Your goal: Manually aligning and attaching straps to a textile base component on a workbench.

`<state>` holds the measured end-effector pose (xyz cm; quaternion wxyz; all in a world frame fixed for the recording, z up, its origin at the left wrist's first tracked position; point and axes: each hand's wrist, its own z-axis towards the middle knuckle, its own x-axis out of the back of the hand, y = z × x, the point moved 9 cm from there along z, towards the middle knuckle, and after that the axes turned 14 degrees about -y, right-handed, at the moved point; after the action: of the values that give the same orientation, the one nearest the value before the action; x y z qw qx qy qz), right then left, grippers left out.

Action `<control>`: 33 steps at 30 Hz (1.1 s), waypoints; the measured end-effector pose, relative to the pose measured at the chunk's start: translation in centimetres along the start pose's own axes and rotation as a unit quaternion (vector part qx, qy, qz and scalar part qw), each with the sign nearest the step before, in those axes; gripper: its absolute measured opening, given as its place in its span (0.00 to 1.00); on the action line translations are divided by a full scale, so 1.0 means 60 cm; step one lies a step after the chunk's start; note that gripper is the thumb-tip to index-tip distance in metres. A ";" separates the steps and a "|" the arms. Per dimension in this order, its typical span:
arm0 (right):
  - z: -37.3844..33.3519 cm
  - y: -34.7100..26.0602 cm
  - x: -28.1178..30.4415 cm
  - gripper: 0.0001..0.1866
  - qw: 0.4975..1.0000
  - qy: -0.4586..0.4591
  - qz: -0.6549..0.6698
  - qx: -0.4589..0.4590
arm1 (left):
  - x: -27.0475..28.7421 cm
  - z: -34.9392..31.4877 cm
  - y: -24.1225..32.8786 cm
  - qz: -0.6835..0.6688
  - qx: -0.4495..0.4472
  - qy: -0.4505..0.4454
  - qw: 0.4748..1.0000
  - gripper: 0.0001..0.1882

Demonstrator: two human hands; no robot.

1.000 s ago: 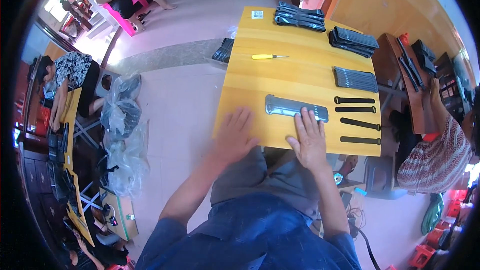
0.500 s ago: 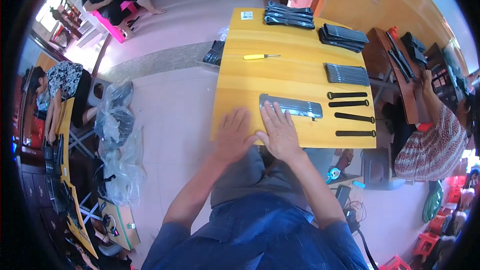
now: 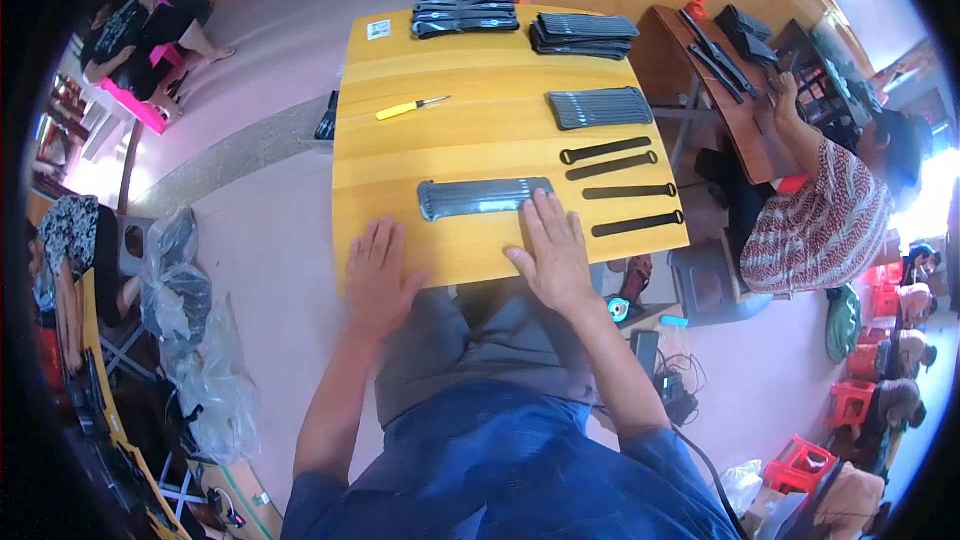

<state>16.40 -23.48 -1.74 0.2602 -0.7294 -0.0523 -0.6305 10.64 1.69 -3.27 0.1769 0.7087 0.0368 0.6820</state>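
One flat, glossy dark-grey bundle of straps (image 3: 480,199) lies on the yellow wooden table (image 3: 460,145), left of four thin black looped straps (image 3: 628,192). Right hand (image 3: 555,255): flat, fingers spread, over the bundle's right end. Left hand (image 3: 384,278): likewise spread, at near edge.

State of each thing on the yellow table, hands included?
Left hand: open, palm down over table
Right hand: open, partly over the near strap pack
Near strap pack: lying flat
Farther strap pack: lying flat
Four loose straps: straight, side by side
Screwdriver: lying down
Back strap bundles: piled up
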 end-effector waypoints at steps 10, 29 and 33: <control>-0.123 0.125 0.083 0.36 0.990 0.113 0.017 -0.089 | 0.009 0.000 0.004 -0.001 0.003 -0.001 1.000 0.40; -0.175 0.122 0.130 0.04 0.783 0.323 0.525 -0.084 | 0.019 -0.003 0.171 -0.336 -0.102 0.005 0.936 0.27; -0.137 0.147 0.111 0.05 0.642 0.333 0.688 -0.055 | -0.011 0.002 0.204 -0.472 -0.048 -0.115 0.873 0.26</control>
<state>13.99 -36.39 2.38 0.5780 -0.3089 0.5900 -0.4715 8.37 -9.98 -0.20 0.5145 0.6708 0.3139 0.4322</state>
